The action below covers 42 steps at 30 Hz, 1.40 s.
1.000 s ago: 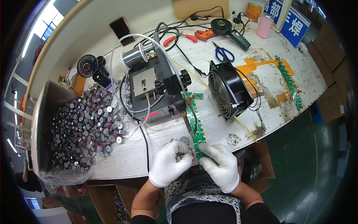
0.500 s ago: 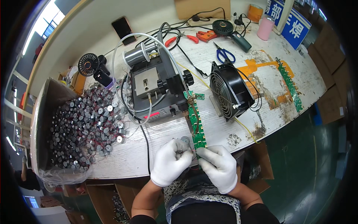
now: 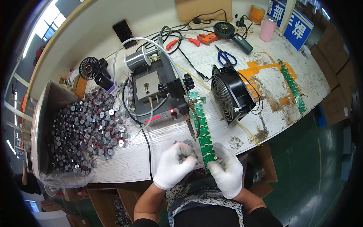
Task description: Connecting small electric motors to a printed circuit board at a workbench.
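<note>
The right hand (image 3: 227, 173), gloved in white, pinches the near end of a green circuit strip (image 3: 204, 132), which runs away from its fingers; left of it, the left hand's (image 3: 174, 167) gloved fingers are drawn together, on what I cannot tell; just past them lies a small round motor (image 3: 187, 143), then a soldering iron (image 3: 190, 128); farther, ahead of the right fingers, stands a black fan (image 3: 235, 92)

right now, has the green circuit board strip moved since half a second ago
Yes: the near part of the green circuit board strip, in the right hand, has shifted right, away from the soldering iron.
</note>
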Available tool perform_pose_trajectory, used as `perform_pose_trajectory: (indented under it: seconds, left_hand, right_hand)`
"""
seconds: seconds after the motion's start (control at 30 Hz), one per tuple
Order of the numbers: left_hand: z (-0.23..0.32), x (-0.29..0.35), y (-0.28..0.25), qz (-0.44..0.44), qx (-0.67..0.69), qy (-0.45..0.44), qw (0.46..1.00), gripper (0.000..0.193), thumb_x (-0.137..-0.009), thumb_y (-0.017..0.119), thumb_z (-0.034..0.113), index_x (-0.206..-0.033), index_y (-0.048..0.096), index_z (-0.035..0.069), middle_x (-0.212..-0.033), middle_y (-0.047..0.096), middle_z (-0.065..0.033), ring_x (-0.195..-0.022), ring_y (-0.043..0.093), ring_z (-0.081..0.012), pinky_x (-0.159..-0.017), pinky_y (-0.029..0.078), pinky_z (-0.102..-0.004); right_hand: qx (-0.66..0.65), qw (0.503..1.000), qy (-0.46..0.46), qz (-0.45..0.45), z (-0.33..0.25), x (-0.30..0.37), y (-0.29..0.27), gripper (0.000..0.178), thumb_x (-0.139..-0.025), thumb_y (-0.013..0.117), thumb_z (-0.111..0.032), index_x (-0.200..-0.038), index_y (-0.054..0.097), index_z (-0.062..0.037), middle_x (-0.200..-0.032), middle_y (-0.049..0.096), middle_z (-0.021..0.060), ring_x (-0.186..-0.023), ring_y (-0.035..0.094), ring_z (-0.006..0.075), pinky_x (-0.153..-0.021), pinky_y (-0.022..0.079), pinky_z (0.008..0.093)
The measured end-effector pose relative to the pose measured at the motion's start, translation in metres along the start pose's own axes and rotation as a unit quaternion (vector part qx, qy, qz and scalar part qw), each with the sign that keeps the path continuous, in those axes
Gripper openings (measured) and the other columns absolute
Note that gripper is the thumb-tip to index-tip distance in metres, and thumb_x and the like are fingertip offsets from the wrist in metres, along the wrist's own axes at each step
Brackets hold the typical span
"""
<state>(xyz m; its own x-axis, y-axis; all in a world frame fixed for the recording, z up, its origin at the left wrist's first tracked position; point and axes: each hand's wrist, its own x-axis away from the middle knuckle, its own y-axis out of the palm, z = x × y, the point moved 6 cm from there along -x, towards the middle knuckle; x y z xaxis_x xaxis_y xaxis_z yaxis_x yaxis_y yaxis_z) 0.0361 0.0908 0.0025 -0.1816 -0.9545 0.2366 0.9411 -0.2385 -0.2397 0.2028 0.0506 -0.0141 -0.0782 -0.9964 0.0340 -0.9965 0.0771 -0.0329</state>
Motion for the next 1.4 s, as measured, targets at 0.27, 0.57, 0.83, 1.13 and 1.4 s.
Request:
perform_pose_trajectory:
  seconds: [0.27,0.57,0.83,1.13,1.4]
  left_hand:
    - [-0.007,0.000,0.002,0.062,0.079,0.072,0.992,0.013,-0.083,0.064,0.004,-0.092,0.059,-0.003,-0.082,0.064,-0.0035,-0.070,0.057,-0.0062,-0.065,0.048,-0.0219]
    - [-0.011,0.000,0.003,0.131,0.102,0.018,0.986,0.010,-0.084,0.064,0.004,-0.091,0.059,-0.002,-0.079,0.064,-0.0030,-0.069,0.056,-0.0057,-0.063,0.048,-0.0220]
    - [-0.010,-0.005,0.004,0.184,0.085,0.036,0.979,0.010,-0.083,0.066,0.006,-0.087,0.060,-0.001,-0.074,0.064,-0.0039,-0.064,0.056,-0.0066,-0.060,0.049,-0.0237]
    - [0.005,-0.002,0.003,0.235,0.037,0.081,0.968,0.011,-0.082,0.068,0.005,-0.086,0.059,-0.001,-0.072,0.063,-0.0038,-0.063,0.056,-0.0067,-0.059,0.048,-0.0239]
    - [0.005,-0.003,0.004,0.253,0.051,0.091,0.962,0.011,-0.082,0.068,0.005,-0.086,0.059,-0.001,-0.072,0.063,-0.0033,-0.063,0.055,-0.0076,-0.059,0.048,-0.0248]
  right_hand:
    - [-0.093,0.995,0.027,0.006,0.002,-0.007,0.010,0.058,-0.082,0.064,0.001,-0.137,0.045,0.0047,-0.106,0.060,0.0142,-0.085,0.067,0.0147,-0.070,0.056,0.0259]
    - [-0.061,0.998,0.001,0.010,-0.002,-0.019,0.020,0.062,-0.079,0.068,-0.002,-0.136,0.045,0.0068,-0.097,0.063,0.0136,-0.076,0.066,0.0143,-0.067,0.056,0.0267]
    - [-0.036,0.999,-0.016,0.018,0.000,-0.025,0.021,0.062,-0.079,0.069,-0.002,-0.136,0.046,0.0064,-0.093,0.063,0.0120,-0.071,0.065,0.0135,-0.065,0.055,0.0265]
    - [-0.032,0.999,-0.019,0.015,-0.007,-0.026,0.022,0.063,-0.078,0.069,-0.001,-0.137,0.046,0.0054,-0.096,0.062,0.0128,-0.073,0.066,0.0143,-0.065,0.056,0.0268]
    - [0.006,0.998,-0.064,0.010,-0.006,-0.027,0.024,0.061,-0.085,0.063,0.003,-0.141,0.038,0.0057,-0.096,0.063,0.0071,-0.074,0.059,0.0048,-0.065,0.049,0.0177]
